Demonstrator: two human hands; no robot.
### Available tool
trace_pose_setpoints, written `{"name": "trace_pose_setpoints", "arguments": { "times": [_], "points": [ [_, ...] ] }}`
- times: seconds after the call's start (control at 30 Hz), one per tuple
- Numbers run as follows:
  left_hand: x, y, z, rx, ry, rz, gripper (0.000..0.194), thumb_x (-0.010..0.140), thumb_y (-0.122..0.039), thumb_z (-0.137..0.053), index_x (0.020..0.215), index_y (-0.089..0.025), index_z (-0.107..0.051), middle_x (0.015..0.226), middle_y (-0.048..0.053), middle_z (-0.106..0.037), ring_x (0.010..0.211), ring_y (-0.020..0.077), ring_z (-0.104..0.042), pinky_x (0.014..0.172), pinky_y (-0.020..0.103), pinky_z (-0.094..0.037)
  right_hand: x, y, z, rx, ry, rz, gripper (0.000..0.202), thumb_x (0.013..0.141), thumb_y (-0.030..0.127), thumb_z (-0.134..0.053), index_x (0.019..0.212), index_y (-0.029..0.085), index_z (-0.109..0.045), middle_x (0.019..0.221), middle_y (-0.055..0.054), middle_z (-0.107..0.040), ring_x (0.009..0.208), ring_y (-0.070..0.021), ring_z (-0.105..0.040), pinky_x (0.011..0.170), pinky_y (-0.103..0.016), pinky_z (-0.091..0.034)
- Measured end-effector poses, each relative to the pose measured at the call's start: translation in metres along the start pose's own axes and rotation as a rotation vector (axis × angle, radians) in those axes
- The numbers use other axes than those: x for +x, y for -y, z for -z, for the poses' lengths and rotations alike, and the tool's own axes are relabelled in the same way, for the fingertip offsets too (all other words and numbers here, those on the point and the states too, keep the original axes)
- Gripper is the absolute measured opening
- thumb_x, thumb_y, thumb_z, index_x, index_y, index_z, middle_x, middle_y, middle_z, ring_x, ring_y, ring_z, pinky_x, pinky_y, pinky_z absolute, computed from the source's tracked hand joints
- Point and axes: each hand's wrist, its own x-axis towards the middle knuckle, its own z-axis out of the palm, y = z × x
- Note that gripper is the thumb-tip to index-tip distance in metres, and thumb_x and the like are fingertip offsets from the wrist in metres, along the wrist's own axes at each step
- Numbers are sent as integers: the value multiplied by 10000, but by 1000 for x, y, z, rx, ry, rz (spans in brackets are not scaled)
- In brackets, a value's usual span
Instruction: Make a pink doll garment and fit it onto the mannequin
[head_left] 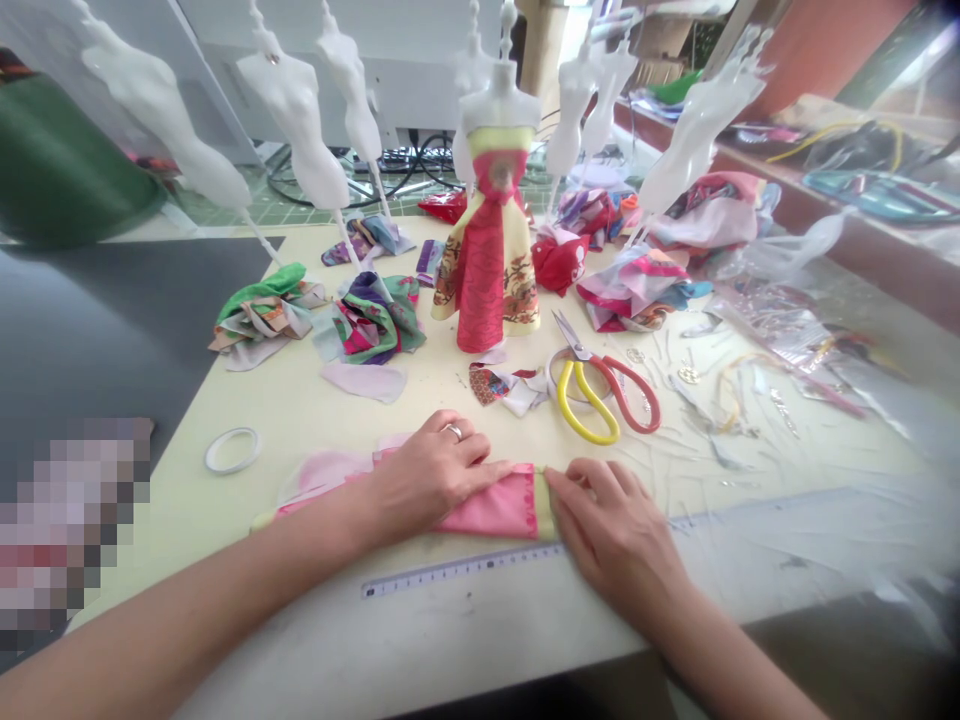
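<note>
A folded pink fabric piece (487, 508) with a pale green band (544, 508) at its right end lies in front of me. My left hand (431, 475), a ring on one finger, presses and holds the pink cloth, index finger along its upper edge. At the green band, my right hand (611, 510) pinches the border with thumb and fingertips. Paler pink cloth (322, 475) extends beneath my left forearm. Just below the fabric lies a clear ruler (465, 568). Scissors (592, 390) with one yellow and one red handle rest beyond my hands, blades partly apart.
A small mannequin wears a red and yellow dress (484, 260); several bare white mannequins (300, 140) surround it. Fabric scraps (379, 315) lie in heaps. A white ring (233, 451) is at left, loose trimmings and a plastic bag (795, 330) at right. A green bin (67, 155) stands far left.
</note>
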Motion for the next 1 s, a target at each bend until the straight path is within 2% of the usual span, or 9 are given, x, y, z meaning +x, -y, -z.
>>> {"name": "trace_pose_setpoints", "arguments": {
  "times": [0.17,0.43,0.63,0.83,1.0],
  "points": [
    [2,0,1,55,31,-41,362,931,-165,-384,1276,-220,-481,838,44,-603,774,181,-506,837,392,-389,-1,0,0,-5,6,-1,249,871,152,-476,1087,147,-601,924,-92,-535,811,-196,-471,719,-363,-444],
    [3,0,2,67,37,-60,269,926,-177,-416,1154,-193,-558,851,46,-604,787,187,-513,835,403,-389,0,-1,1,4,9,-1,244,868,159,-481,1076,147,-609,929,-94,-541,819,-200,-479,723,-366,-444],
    [3,0,2,66,53,-62,268,931,-183,-403,1145,-207,-563,845,46,-608,787,184,-520,840,404,-392,5,5,8,66,-60,20,276,862,149,-479,1118,127,-579,965,-108,-542,840,-204,-482,730,-365,-445],
    [5,-1,2,93,61,-66,271,924,-179,-404,1126,-182,-585,829,56,-609,786,197,-531,815,413,-405,19,17,6,-22,76,64,254,883,167,-423,1072,169,-593,937,-102,-543,826,-215,-468,715,-373,-437],
    [-2,3,11,-25,35,-35,278,891,-153,-439,1127,-183,-581,879,64,-631,850,200,-543,859,417,-395,20,15,2,-58,85,95,237,888,175,-425,1058,165,-589,929,-99,-544,847,-219,-469,745,-387,-431]
  ]
}}
